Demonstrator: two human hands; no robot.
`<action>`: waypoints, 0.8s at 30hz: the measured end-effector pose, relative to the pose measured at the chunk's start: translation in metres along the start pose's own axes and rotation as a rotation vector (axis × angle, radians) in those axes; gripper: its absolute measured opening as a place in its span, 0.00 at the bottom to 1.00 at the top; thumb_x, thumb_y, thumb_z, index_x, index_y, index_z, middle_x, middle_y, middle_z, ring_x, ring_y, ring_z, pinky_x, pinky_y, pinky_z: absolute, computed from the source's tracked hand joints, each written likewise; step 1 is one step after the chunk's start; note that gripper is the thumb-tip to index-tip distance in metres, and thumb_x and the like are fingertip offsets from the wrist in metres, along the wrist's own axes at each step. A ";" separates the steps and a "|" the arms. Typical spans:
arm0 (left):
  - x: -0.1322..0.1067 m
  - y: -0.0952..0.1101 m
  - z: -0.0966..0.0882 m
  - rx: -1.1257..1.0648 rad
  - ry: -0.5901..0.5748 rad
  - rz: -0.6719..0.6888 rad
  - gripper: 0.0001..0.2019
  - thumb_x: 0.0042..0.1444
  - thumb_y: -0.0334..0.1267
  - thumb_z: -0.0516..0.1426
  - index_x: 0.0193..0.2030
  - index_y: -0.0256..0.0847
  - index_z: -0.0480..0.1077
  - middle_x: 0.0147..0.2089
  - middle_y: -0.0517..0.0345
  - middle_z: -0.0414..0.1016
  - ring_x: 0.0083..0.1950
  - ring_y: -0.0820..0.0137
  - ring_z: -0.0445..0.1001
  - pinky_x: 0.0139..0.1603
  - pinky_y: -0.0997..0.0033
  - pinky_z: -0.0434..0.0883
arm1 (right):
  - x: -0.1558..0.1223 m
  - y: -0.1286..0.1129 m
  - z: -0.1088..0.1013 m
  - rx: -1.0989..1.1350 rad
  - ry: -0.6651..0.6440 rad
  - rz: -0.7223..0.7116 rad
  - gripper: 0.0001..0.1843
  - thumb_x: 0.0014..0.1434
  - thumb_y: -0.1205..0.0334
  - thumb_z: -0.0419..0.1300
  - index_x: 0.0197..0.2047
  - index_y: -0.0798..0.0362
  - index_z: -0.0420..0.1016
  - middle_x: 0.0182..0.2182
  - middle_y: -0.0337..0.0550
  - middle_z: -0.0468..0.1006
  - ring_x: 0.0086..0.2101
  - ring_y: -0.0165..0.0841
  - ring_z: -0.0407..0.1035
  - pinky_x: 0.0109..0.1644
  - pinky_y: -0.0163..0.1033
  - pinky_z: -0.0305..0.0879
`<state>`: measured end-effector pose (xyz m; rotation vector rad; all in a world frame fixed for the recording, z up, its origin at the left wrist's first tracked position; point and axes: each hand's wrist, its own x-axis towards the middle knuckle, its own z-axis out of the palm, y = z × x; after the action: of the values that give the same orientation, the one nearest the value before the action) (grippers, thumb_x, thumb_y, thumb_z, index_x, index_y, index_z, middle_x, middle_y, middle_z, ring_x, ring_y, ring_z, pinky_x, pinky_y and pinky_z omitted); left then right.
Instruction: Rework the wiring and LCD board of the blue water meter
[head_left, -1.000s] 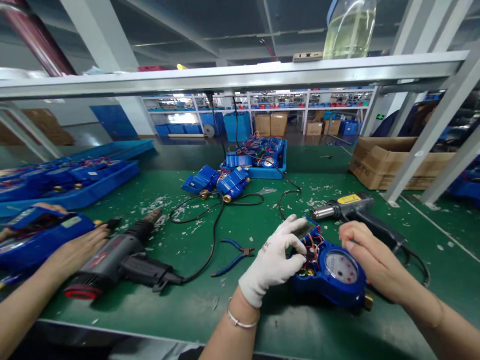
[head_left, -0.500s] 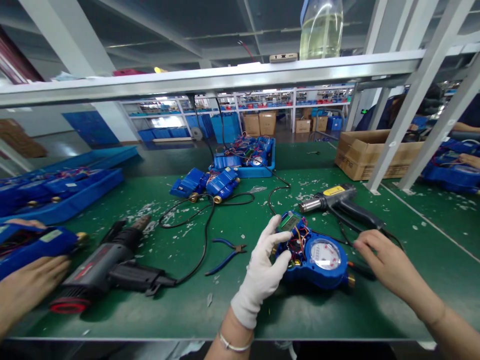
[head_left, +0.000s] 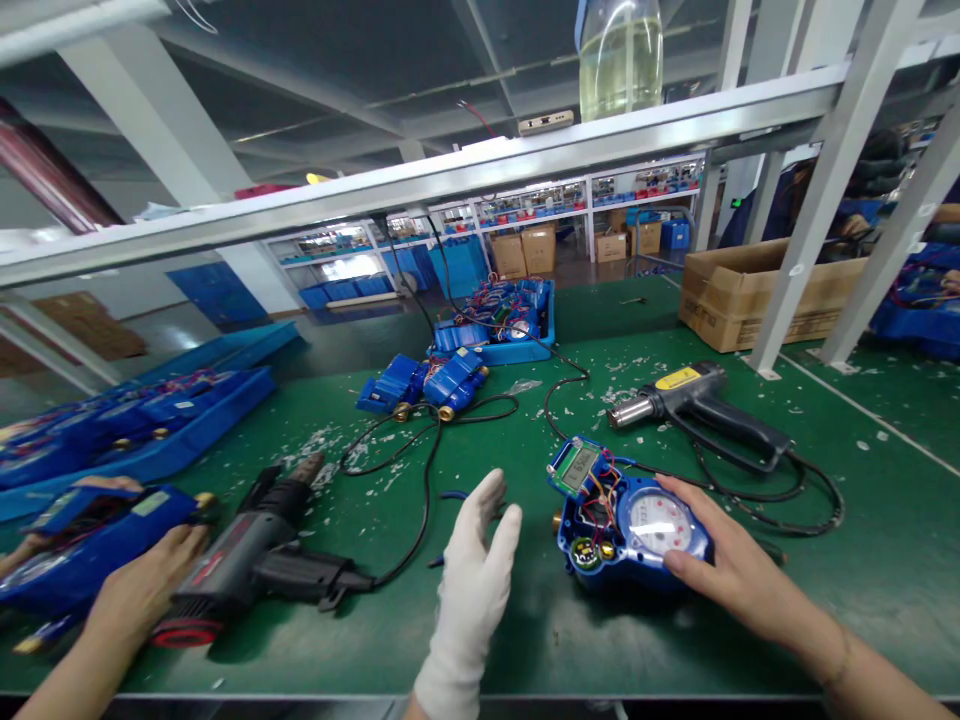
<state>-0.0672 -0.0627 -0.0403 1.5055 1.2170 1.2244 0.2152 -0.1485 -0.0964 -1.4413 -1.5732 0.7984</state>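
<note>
The hold on the wired water meter (head_left: 628, 538) has just changed sides on my feed: half a second ago the gloved left hand (head_left: 474, 575) had its fingers at the electronics end and the bare right hand (head_left: 739, 560) was off the casing. Now I see the right hand gripping the dial end, thumb on the near rim and fingers over the far one, while the left has let go and drawn back to the lower middle of the frame. That left hand is open, thumb and fingers apart, nothing visible in it; it hides most of the blue-handled pliers (head_left: 453, 495), and I can't tell whether it touches them. The meter lies dial up on the green bench top (head_left: 360, 645), right of centre in the lower half of the frame. With the glove away, its LCD board (head_left: 581, 466) and coloured wires (head_left: 602, 497) show plainly, so I judge the right hand alone is steadying it and the left is free. The yellow-labelled heat gun (head_left: 679, 385) lies near, toward the frame's right.
</note>
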 end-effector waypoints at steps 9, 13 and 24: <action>-0.050 -0.054 -0.088 1.176 0.203 0.076 0.37 0.57 0.52 0.56 0.67 0.30 0.55 0.64 0.34 0.66 0.63 0.47 0.67 0.62 0.45 0.67 | 0.009 0.012 -0.004 0.098 -0.011 0.049 0.40 0.60 0.36 0.54 0.69 0.38 0.46 0.64 0.41 0.57 0.61 0.42 0.57 0.68 0.57 0.50; -0.050 -0.054 -0.086 1.240 0.180 0.149 0.34 0.57 0.49 0.56 0.66 0.31 0.58 0.64 0.34 0.65 0.65 0.45 0.64 0.64 0.42 0.62 | 0.011 0.016 -0.009 0.105 -0.027 0.055 0.40 0.60 0.37 0.54 0.69 0.39 0.46 0.64 0.42 0.58 0.61 0.43 0.58 0.68 0.56 0.50; -0.005 -0.047 -0.060 1.055 0.149 0.229 0.08 0.59 0.37 0.53 0.34 0.41 0.72 0.39 0.49 0.77 0.46 0.56 0.74 0.54 0.50 0.69 | 0.020 0.027 -0.018 0.001 0.087 -0.036 0.35 0.61 0.40 0.55 0.67 0.42 0.55 0.63 0.42 0.60 0.61 0.43 0.58 0.68 0.53 0.55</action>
<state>-0.1348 -0.0573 -0.0751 2.3689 1.9985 0.8389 0.2440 -0.1266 -0.1090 -1.4246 -1.5287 0.7061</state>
